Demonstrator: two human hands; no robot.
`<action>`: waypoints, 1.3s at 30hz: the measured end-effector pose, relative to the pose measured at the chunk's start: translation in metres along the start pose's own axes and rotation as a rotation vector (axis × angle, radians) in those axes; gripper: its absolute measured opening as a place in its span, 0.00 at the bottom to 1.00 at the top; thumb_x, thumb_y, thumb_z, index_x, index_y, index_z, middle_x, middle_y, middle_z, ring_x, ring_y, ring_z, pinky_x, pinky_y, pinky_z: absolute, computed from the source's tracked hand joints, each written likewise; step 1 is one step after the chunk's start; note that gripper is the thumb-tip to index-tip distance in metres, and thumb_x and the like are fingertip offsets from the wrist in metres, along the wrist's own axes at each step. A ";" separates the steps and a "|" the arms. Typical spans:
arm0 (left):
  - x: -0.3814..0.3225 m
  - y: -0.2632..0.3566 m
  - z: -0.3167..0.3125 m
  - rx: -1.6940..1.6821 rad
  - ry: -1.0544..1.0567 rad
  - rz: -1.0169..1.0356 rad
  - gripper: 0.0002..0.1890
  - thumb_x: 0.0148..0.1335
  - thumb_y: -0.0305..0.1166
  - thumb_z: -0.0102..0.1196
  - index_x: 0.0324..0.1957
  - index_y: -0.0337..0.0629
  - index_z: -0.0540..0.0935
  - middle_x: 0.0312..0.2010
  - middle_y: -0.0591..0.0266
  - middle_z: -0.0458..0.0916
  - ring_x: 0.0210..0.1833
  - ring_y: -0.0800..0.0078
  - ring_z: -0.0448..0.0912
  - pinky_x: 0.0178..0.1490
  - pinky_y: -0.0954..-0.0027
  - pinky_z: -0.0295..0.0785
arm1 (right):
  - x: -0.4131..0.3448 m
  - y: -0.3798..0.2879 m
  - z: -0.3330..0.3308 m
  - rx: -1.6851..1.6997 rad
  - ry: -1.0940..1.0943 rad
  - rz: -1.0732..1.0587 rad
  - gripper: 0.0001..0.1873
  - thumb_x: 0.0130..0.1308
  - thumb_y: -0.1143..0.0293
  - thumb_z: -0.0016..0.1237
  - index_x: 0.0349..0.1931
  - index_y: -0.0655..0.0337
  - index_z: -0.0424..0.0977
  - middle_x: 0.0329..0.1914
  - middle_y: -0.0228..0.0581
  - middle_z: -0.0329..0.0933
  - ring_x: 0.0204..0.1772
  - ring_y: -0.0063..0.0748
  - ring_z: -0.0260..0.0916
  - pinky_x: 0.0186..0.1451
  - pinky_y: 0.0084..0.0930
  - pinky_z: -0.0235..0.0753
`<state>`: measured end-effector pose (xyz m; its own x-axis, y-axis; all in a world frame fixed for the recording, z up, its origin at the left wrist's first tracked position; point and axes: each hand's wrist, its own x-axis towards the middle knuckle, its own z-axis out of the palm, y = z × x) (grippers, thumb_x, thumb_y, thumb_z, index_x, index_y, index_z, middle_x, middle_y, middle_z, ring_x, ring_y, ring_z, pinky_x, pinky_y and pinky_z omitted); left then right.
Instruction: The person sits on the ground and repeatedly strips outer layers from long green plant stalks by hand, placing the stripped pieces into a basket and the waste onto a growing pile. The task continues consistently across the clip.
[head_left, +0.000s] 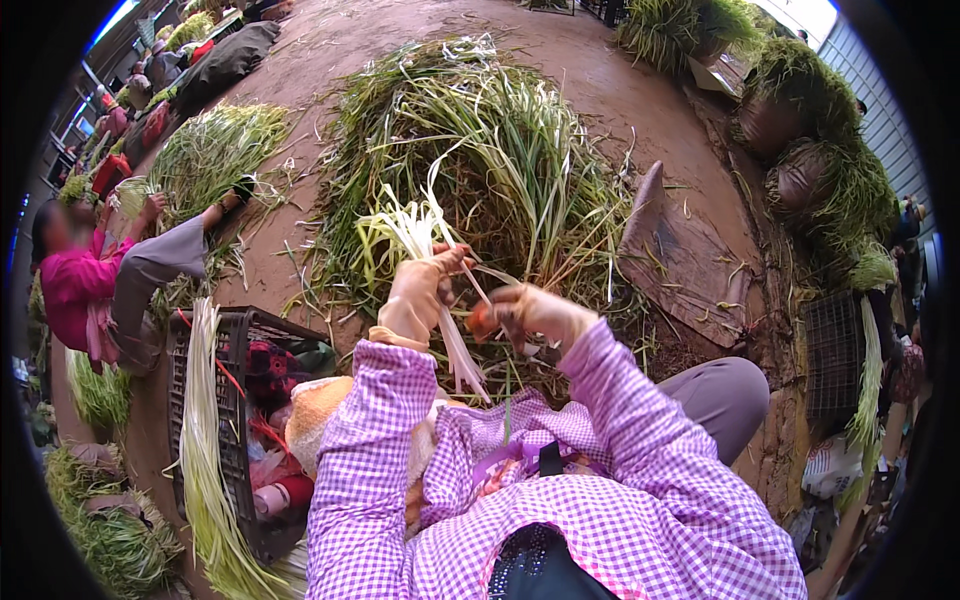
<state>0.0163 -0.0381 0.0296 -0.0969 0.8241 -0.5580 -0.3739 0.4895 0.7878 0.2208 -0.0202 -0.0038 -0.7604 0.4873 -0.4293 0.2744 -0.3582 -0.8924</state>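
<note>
My left hand (420, 289), in what looks like a thin tan glove, grips a small bundle of pale chive-like stalks (459, 349). Their white ends point down towards my lap and the yellow-green leaves fan out above the fist. To its right, my right hand (536, 315) is slightly blurred, with its fingertips on a single pale stalk (472, 279) that slants across from the bundle. Beyond both hands rises a large heap of green, partly withered leaves (480, 157).
Left of me stands a black plastic crate (238, 375) with cloth and bags inside and long pale stalks (199, 435) draped over it. A brown sheet (682, 262) lies right of the heap. Another person (90, 277) sits at left. Leafy bundles (802, 127) line the right.
</note>
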 end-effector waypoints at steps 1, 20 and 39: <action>0.001 0.000 -0.001 0.006 0.009 0.029 0.09 0.70 0.32 0.50 0.44 0.40 0.83 0.30 0.68 0.83 0.16 0.87 0.61 0.19 0.81 0.60 | -0.006 0.008 0.011 -0.003 -0.035 0.031 0.16 0.70 0.60 0.49 0.48 0.62 0.79 0.38 0.31 0.83 0.32 0.22 0.80 0.27 0.20 0.76; -0.022 0.060 -0.009 -0.172 0.046 0.652 0.18 0.71 0.41 0.49 0.48 0.34 0.80 0.22 0.69 0.76 0.18 0.89 0.66 0.19 0.84 0.64 | 0.050 0.065 -0.065 0.423 0.864 -0.128 0.14 0.72 0.67 0.44 0.51 0.67 0.74 0.47 0.45 0.79 0.41 0.28 0.77 0.45 0.23 0.78; 0.013 0.044 0.003 0.011 0.172 0.115 0.11 0.68 0.37 0.56 0.42 0.38 0.82 0.22 0.69 0.76 0.17 0.86 0.63 0.19 0.79 0.63 | 0.049 0.003 -0.021 -0.488 0.750 -0.238 0.15 0.61 0.66 0.60 0.45 0.63 0.81 0.30 0.46 0.82 0.29 0.34 0.79 0.30 0.29 0.78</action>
<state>0.0014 -0.0051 0.0576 -0.2951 0.8144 -0.4996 -0.3416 0.3984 0.8512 0.1971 0.0191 -0.0302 -0.2947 0.9541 -0.0529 0.5068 0.1091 -0.8551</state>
